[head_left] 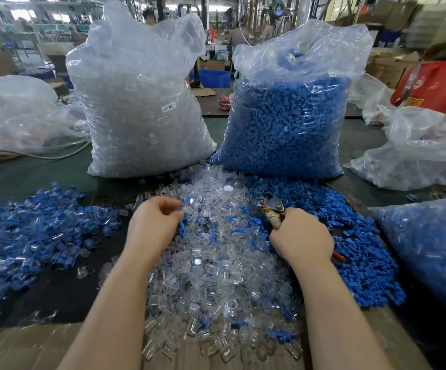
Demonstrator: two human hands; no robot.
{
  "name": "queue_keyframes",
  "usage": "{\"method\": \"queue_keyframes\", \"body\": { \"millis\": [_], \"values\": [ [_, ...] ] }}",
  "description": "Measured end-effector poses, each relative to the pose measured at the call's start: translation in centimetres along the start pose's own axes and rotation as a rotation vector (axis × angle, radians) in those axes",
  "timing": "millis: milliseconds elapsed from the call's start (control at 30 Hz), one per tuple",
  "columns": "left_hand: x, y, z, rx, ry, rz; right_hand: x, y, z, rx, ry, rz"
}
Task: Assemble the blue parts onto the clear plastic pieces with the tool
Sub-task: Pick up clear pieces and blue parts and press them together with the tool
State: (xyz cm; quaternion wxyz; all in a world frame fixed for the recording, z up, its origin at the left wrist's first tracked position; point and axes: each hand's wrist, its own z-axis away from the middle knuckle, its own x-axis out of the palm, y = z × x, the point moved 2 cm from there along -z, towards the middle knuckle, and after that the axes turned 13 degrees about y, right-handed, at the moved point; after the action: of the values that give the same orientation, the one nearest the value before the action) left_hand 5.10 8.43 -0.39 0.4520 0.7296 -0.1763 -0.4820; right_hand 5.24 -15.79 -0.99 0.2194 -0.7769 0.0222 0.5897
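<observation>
Your left hand (154, 222) hovers over the far-left part of the clear pile (211, 252), fingers curled in toward the thumb as if pinching; whether a clear piece already sits in that pinch you cannot tell, since the fingertips hide it. Your right hand (300, 236) is wrapped round the handles of the pliers (271, 209), whose long axis runs away from you and slightly left, head resting where clear pieces meet the blue pile (355, 244). The relation that matters: clear pieces lie directly under and ahead of the left fingers, while blue parts lie just right of the tool hand, so each hand is nearer its own stock. The likely next move is bringing one of each together between the hands, where open room exists above the clear pile. Two full bags (141, 108) wall off the far side; finished pieces (37, 228) lie to your left.
</observation>
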Motion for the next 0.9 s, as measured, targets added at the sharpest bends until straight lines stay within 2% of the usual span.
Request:
{"method": "queue_keyframes", "body": {
  "millis": [67,167,333,533,600,733,900],
  "values": [
    [0.7,-0.2,0.1,0.104,-0.011,-0.264,0.0,0.0,0.0,0.011,-0.007,-0.003],
    [1.3,-0.2,0.3,0.192,-0.035,-0.396,0.0,-0.1,0.0,0.02,-0.012,0.005],
    [2.0,0.5,1.0,0.347,-0.107,-0.404,0.1,0.0,0.0,0.004,0.02,0.0],
    [2.0,0.9,1.4,0.352,0.001,-0.388,-0.3,-0.2,0.1,-0.019,0.123,-0.103],
    [2.0,1.0,1.5,0.367,-0.034,-0.385,-0.3,-0.3,0.2,-0.043,0.138,-0.122],
    [2.6,1.3,1.7,0.501,-0.176,-0.433,-0.3,-0.5,0.3,-0.064,0.148,-0.158],
    [2.5,1.4,1.6,0.456,-0.135,-0.324,-0.4,-0.6,0.3,-0.05,0.183,-0.282]
  ]
}}
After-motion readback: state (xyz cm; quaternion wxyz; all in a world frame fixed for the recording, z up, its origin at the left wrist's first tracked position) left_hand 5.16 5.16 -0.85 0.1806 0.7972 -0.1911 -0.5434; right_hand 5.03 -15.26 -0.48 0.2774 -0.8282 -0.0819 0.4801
